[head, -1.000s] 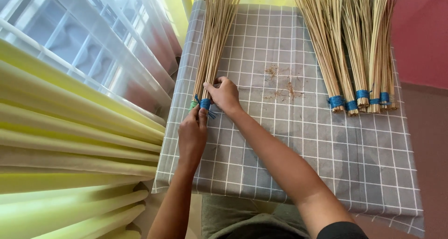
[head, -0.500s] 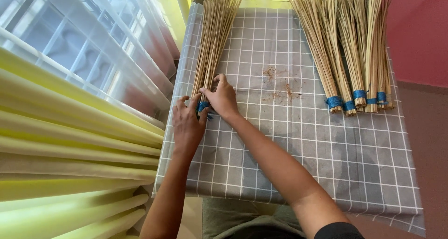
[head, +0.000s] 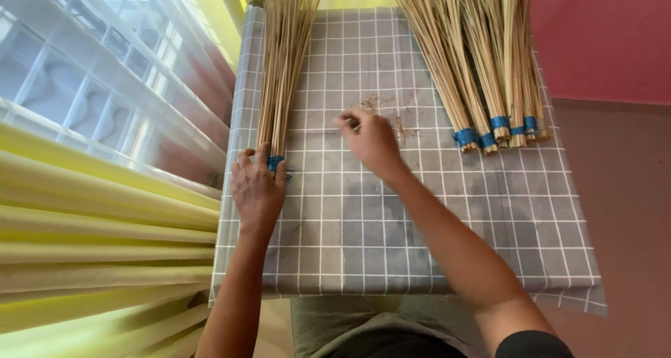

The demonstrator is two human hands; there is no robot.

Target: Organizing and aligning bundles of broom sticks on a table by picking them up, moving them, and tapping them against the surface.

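While pinned at its blue-bound end (head: 275,162), stick bundle (head: 283,71) lying along worktop (head: 363,246) edge, fanning away from grip. Left hand (head: 257,190): clenched over binding, holding bundle down. Right hand (head: 370,140): released, fingers loose, empty, hovering beside scattered debris (head: 391,110), well apart from bundle. Finished bundles (head: 482,64) farther right. Step judged: securing the binding; next calls for right hand's return to the tie.
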